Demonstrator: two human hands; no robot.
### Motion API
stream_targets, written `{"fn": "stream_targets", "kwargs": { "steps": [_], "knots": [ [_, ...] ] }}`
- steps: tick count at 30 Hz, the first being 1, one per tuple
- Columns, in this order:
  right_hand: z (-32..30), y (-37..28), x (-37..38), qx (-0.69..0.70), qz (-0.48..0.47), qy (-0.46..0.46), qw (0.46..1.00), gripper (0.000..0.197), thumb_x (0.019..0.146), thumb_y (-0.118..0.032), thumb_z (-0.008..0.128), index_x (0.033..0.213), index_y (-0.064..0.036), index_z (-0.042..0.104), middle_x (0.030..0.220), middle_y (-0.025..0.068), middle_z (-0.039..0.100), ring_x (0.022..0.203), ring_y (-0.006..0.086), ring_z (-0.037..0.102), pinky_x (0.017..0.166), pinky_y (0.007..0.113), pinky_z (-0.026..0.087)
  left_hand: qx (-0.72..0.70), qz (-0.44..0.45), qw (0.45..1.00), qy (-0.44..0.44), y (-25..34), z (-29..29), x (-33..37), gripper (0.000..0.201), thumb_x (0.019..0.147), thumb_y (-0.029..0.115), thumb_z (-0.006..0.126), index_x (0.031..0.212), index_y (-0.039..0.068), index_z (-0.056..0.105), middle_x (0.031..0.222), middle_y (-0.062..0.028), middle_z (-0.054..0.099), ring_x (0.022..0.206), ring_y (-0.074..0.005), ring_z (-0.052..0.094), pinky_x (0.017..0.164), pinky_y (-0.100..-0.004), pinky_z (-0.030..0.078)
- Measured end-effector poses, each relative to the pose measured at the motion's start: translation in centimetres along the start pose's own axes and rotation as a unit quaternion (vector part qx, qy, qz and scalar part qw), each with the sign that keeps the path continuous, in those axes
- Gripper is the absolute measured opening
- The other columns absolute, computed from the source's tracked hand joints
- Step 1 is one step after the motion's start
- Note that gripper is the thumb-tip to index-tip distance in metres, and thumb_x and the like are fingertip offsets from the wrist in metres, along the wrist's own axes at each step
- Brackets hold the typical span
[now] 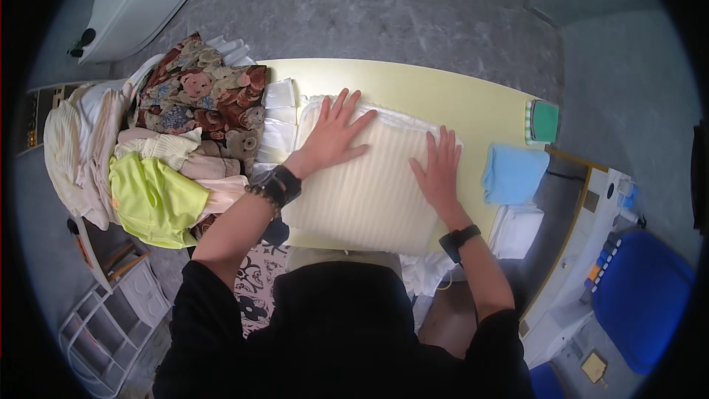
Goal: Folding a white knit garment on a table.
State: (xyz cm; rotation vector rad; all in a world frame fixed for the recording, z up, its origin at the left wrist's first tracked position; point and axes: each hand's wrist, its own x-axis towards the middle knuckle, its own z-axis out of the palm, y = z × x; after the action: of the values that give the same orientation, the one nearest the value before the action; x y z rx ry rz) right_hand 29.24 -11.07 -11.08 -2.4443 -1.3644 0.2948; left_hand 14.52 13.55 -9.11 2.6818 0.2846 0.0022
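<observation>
A cream, ribbed piece of fabric (354,192) lies flat in a rough rectangle on the pale yellow table (413,89) before me, with a white ruffled edge along its far side. My left hand (336,137) rests on its upper left part, fingers spread and palm down. On its right side lies my right hand (440,174), also flat with fingers stretched out. Neither hand grips anything. Whether the fabric is a garment or a cover, I cannot tell.
Left of the fabric is a heap of clothes: a floral dark cloth (196,96), a lime-green garment (155,200) and cream knits (70,140). At right lie a folded blue cloth (513,172), folded white cloths (515,231) and a green item (545,121). A blue chair (642,296) stands beyond.
</observation>
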Motion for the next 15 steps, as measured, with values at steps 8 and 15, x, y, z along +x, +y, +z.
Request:
{"fn": "stream_targets", "kwargs": {
  "steps": [8, 15],
  "knots": [
    [0.6, -3.1, -7.5, 0.004, 0.012, -0.07, 0.997, 0.062, 0.093, -0.031, 0.059, 0.142, -0.0023, 0.037, 0.153, 0.0252, 0.024, 0.143, 0.0451, 0.017, 0.11, 0.064, 0.017, 0.032, -0.009, 0.996, -0.085, 3.0, 1.5, -9.8, 0.058, 0.089, 0.029, 0.058, 0.143, 0.015, 0.041, 0.155, -0.0237, 0.019, 0.144, -0.0442, 0.014, 0.113, -0.0618, 0.016],
    [0.2, -3.6, -13.3, 0.225, 0.267, 0.059, 0.935, 0.059, 0.089, -0.027, 0.066, 0.134, 0.0025, 0.042, 0.131, 0.0271, 0.049, 0.119, 0.0381, 0.05, 0.1, 0.045, 0.039, -0.056, -0.231, 0.963, 0.126, 2.2, 1.6, -16.2, 0.073, 0.083, 0.016, 0.068, 0.142, 0.0, 0.029, 0.137, -0.0305, 0.036, 0.125, -0.0436, 0.039, 0.106, -0.0494, 0.032]
  ]
}}
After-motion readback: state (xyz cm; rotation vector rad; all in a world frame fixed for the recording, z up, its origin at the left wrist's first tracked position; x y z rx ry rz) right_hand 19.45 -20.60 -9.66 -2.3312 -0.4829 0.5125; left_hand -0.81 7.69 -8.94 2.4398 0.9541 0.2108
